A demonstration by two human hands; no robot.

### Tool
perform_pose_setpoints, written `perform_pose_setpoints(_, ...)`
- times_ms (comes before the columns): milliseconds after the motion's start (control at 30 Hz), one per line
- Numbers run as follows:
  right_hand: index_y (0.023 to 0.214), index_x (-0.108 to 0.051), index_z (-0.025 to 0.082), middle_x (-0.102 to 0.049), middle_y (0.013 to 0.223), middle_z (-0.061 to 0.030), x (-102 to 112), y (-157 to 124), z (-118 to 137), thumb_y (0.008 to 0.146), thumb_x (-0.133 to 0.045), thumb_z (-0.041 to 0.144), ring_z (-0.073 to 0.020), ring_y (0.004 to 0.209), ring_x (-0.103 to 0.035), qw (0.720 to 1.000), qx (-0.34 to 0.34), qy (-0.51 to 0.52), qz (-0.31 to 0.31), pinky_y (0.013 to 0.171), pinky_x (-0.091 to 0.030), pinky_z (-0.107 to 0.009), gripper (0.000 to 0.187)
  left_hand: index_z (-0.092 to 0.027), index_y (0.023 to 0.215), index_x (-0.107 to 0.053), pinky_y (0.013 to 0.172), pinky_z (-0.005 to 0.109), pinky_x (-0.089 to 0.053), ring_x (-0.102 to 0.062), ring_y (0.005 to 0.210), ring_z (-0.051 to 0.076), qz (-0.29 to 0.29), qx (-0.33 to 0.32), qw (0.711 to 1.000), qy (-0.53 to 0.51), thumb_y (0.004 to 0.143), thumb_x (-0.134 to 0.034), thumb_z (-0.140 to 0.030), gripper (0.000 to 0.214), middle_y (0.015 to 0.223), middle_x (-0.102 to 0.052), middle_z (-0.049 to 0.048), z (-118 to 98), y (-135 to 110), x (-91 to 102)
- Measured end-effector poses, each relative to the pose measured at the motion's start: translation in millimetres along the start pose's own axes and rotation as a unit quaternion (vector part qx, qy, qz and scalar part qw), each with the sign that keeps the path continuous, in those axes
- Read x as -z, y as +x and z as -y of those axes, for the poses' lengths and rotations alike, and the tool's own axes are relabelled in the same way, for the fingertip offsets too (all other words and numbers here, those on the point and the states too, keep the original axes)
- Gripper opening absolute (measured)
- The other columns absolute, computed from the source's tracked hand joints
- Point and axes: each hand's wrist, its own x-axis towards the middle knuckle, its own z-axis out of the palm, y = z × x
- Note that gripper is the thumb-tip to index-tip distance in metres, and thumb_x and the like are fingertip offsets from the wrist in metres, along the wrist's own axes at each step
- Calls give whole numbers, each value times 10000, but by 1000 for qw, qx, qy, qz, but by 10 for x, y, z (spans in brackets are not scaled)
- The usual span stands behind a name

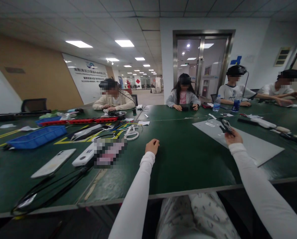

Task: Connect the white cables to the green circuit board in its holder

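Note:
My left hand (152, 146) rests on the dark green table (183, 156), curled into a loose fist with nothing visible in it. My right hand (233, 136) reaches out over a grey mat (250, 144) and grips a small dark tool (226, 126) that sticks up from its fingers. What kind of tool it is I cannot make out. Both arms wear white sleeves.
To the left lie a white phone (53, 162), a white power bank (84, 156), black cables (51, 189), a blue tray (36, 136) and a red power strip (79, 121). Several people with headsets sit across the table. Water bottles (216, 103) stand at the far right.

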Motion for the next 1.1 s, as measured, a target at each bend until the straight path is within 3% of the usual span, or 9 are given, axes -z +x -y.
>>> perform_pose_setpoints(167, 761, -566, 155, -594, 652, -3, -320, -476, -173, 617, -448, 95, -98, 545, -547, 992, -62, -79, 77, 509, -476, -230, 195, -158, 822, -587, 655, 257, -452, -575, 626, 124, -3, 23, 990, -140, 734, -487, -332, 219, 714, -626, 30, -76, 32, -83)
perform_pose_setpoints(233, 795, -577, 159, -578, 599, 5, -437, -692, -289, 611, -446, 111, -94, 477, -508, 980, -93, -115, 136, 450, -448, -222, 231, -139, 868, -565, 619, 262, -471, -589, 632, 131, 8, 72, 966, -250, 722, -511, -322, 240, 746, -628, 51, -124, 44, -86)
perform_pose_setpoints(333, 827, -586, 156, -573, 582, 7, -577, -969, -456, 593, -471, 135, -91, 452, -486, 960, -124, -152, 199, 417, -423, -212, 261, -112, 916, -534, 620, 281, -495, -615, 696, 157, 40, 148, 905, -398, 745, -504, -330, 279, 817, -632, 100, -200, 41, -44)
perform_pose_setpoints(400, 853, -590, 156, -591, 613, -2, -642, -1098, -542, 591, -487, 158, -97, 473, -498, 949, -140, -175, 223, 429, -429, -218, 282, -97, 931, -528, 645, 293, -505, -621, 749, 176, 70, 170, 876, -446, 776, -469, -361, 312, 872, -629, 131, -242, 24, -2)
perform_pose_setpoints(467, 865, -595, 162, -606, 643, -8, -683, -1185, -602, 586, -496, 170, -105, 495, -510, 939, -151, -196, 239, 438, -433, -225, 296, -92, 952, -528, 655, 295, -510, -621, 787, 189, 101, 177, 865, -458, 792, -441, -393, 352, 915, -623, 144, -277, -3, 31)
perform_pose_setpoints(733, 804, -624, 181, -621, 653, -9, -691, -1297, -661, 561, -493, 164, -129, 531, -526, 928, -143, -244, 242, 417, -414, -226, 276, -108, 996, -555, 619, 279, -509, -626, 683, 173, 241, 140, 871, -404, 654, -649, -349, 429, 886, -636, 126, -454, -142, 52)
perform_pose_setpoints(900, 782, -631, 181, -619, 641, -8, -686, -1312, -656, 547, -499, 164, -135, 538, -525, 931, -135, -244, 235, 416, -411, -229, 271, -105, 913, -597, 575, 273, -497, -598, 582, 141, 261, 132, 893, -343, 572, -710, -349, 435, 774, -649, 84, -547, -200, 67)
perform_pose_setpoints(1100, 785, -631, 177, -599, 593, 0, -683, -1314, -658, 544, -495, 167, -133, 522, -515, 933, -128, -245, 231, 407, -397, -225, 277, -106, 852, -607, 550, 250, -475, -568, 544, 110, 285, 91, 901, -313, 541, -729, -313, 394, 706, -640, 56, -459, -163, 26)
